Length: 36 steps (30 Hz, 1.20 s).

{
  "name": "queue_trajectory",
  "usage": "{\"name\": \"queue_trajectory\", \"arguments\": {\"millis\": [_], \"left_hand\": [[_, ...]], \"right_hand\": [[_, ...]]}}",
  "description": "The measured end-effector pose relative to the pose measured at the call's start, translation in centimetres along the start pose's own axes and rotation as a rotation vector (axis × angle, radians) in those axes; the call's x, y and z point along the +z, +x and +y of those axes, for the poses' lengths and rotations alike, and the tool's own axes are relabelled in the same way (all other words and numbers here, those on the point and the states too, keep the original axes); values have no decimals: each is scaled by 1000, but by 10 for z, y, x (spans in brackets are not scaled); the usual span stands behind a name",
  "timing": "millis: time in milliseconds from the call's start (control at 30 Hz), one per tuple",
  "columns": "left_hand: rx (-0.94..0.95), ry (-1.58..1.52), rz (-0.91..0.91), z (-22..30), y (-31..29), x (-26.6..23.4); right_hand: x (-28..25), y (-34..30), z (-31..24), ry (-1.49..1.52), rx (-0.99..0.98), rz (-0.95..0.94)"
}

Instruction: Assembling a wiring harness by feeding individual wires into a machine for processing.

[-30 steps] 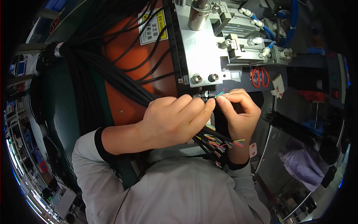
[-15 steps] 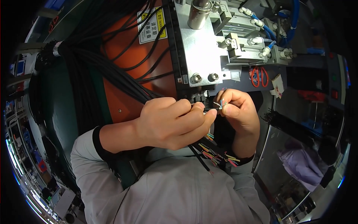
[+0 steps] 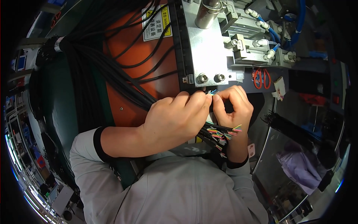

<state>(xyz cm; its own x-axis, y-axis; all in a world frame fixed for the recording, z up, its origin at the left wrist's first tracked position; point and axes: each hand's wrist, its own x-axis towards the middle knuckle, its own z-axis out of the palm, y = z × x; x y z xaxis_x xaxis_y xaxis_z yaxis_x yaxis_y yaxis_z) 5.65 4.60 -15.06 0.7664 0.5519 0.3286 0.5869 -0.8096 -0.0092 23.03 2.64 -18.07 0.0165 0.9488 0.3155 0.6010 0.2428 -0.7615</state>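
Note:
My left hand (image 3: pixel 177 116) is closed in a pinch around a black cable, whose body is mostly hidden behind the fingers. Out of its tip fan thin blue and white wires (image 3: pixel 212 92), just below the metal block. Against these wires my right hand (image 3: pixel 235 106) presses thumb and forefinger together, the other fingers curled; which strand it grips is too small to tell. Beneath both hands hangs a bunch of black cables (image 3: pixel 209 130) with stripped ends showing pink, yellow, green and white wires (image 3: pixel 220 136).
A bright metal block (image 3: pixel 209 52) with bolts stands beyond my hands, beside pneumatic cylinders (image 3: pixel 248 50) with blue hoses. Long black cables (image 3: pixel 112 74) cross the orange panel (image 3: pixel 130 117) on the left. Red-handled scissors (image 3: pixel 261 78) lie at the right. A purple cloth (image 3: pixel 302 166) hangs farther right.
Both hands have moved up toward the metal block, the wire tips with them. The hanging cable bunch has shifted up, and the whole view has moved slightly.

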Motion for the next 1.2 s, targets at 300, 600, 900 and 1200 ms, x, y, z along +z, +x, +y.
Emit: {"name": "queue_trajectory", "arguments": {"millis": [300,600,900,1200], "left_hand": [[12,0,75,-3,5,-1],[-24,-141,105,-4,8,-5],[-119,-52,-17,-7,-6,-23],[-40,-224,29,-19,-42,-73]], "right_hand": [[12,-10,10,331,241,133],[13,-13,6,475,452,93],[-6,6,-7,399,-284,-87],[5,-26,-65,294,-414,81]]}}
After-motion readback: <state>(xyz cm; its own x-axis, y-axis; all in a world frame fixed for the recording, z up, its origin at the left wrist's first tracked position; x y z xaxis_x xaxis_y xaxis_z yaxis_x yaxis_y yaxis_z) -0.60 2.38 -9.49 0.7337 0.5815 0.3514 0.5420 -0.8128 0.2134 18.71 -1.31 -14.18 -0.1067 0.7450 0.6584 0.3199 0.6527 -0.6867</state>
